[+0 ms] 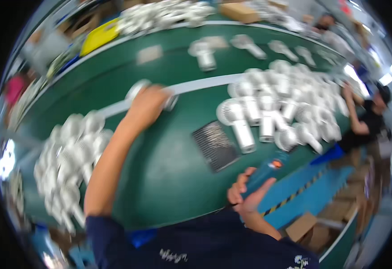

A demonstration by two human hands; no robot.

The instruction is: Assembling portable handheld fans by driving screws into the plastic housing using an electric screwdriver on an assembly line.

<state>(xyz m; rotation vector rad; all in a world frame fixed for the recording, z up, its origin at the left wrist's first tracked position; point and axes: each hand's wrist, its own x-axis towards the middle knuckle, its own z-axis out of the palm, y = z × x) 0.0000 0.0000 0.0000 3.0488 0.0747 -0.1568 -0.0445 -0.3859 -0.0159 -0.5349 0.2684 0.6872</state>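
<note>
The left hand [147,104] reaches far out over the green bench [169,170]. Its fingers are wrapped around a small white fan [137,89] by the white strip [200,84]. The right hand [245,193] is near the body, with its fingers curled around a blue tool [267,170]. Heaps of white fans [66,157] lie on both sides, and a dark grille [216,145] lies between the hands.

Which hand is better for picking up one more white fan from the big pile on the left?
Probably the left hand. It is stretched out over the green table, on a white fan, with the left pile beside its arm. The right hand is busy holding a blue tool.
</note>
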